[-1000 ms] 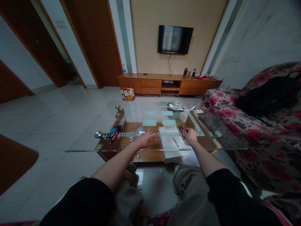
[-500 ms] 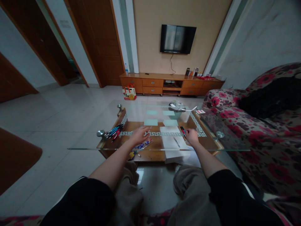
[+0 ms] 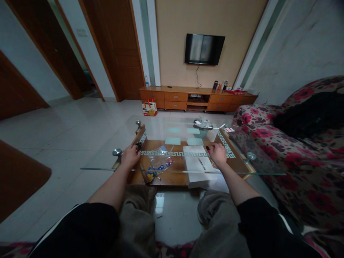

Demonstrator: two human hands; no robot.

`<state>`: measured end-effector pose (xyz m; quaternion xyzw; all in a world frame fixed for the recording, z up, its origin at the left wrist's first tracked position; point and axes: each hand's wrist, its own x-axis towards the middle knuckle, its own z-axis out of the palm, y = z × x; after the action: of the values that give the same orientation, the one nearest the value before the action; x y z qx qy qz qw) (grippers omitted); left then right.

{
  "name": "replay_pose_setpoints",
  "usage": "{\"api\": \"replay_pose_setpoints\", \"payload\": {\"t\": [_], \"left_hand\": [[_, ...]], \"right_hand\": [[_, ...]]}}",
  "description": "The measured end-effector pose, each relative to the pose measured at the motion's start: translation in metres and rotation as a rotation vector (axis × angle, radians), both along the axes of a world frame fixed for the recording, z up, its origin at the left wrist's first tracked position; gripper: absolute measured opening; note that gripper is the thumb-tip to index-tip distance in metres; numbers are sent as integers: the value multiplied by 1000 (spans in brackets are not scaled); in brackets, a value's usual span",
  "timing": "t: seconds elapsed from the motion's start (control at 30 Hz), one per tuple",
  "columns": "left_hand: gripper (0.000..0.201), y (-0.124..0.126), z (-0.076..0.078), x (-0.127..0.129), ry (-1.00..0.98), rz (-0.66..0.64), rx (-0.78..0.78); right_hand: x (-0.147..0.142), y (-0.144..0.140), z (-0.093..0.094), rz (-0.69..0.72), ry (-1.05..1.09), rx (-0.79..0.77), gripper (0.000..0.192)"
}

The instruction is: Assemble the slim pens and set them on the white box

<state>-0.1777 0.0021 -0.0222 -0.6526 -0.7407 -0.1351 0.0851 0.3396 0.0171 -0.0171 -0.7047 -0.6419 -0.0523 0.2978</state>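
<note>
My left hand (image 3: 130, 156) lies over a bunch of pens (image 3: 139, 145) at the left end of the glass table, its fingers curled round them. Only the dark ends and a bit of red stick out past the fingers. My right hand (image 3: 218, 154) rests at the table's right side with fingers bent in. Just left of its fingertips is a black and red pen (image 3: 208, 148); what the fingers pinch is hidden. Between the hands, a single slim pen (image 3: 201, 163) lies over a white box (image 3: 191, 161). A clear printed plastic wrapper (image 3: 161, 163) is nearer my left hand.
The glass tabletop (image 3: 102, 168) has a thin front edge above a wooden shelf (image 3: 172, 180). Behind it stands a filled wastebasket (image 3: 202, 132). A red and white card (image 3: 229, 130) lies at the back right. A flowered sofa (image 3: 258, 143) stands on the right.
My left hand has moved left from above the plastic wrapper to the bunch of pens, covering most of it. The right hand stays near the same spot, its fingers shifted slightly. The view has tilted a little.
</note>
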Motion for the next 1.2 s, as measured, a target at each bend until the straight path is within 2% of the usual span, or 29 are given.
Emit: {"api": "replay_pose_setpoints", "payload": {"t": [0.13, 0.3, 0.53, 0.77, 0.9, 1.07, 1.2], "left_hand": [[32, -1, -6, -23, -29, -27, -50], [33, 0, -11, -36, -78, -56, -65], [30, 5, -16, -38, -78, -112, -98], [29, 6, -13, -34, -87, -128, -97], [33, 6, -5, -19, -130, -163, -41], [29, 7, 9, 24, -257, -319, -66], [23, 6, 20, 66, -306, -559, -58]], "right_hand": [[-2, 0, 1, 11, -38, 0, 30], [-4, -2, 3, 24, -59, -13, 30], [-4, -4, 3, 51, -91, -34, 29], [-7, -2, 5, 73, -68, -14, 28], [-13, 0, 8, 118, -32, 7, 27], [-31, -2, 13, 215, 56, 9, 26], [-51, -6, 13, 325, 127, -45, 25]]}}
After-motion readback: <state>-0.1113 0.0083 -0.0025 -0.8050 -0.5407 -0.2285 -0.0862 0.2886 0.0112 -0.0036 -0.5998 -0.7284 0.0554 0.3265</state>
